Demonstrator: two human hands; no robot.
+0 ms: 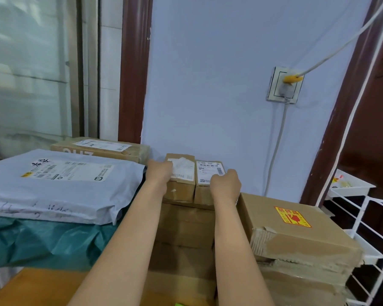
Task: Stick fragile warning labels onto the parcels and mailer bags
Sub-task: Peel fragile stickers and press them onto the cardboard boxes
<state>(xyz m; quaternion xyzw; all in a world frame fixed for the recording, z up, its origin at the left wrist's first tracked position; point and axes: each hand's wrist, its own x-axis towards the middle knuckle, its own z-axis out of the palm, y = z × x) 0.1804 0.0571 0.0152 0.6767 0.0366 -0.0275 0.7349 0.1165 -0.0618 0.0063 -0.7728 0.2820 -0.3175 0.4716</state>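
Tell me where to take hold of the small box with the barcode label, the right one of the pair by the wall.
Probably grip the small barcode box from above, across its near top edge and right side, where the right hand already rests. Its left side sits tight against the neighbouring small box, and the wall stands just behind.

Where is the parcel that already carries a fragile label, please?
In the head view, the labelled carton sits lower right, topping a stack beside the right hand.
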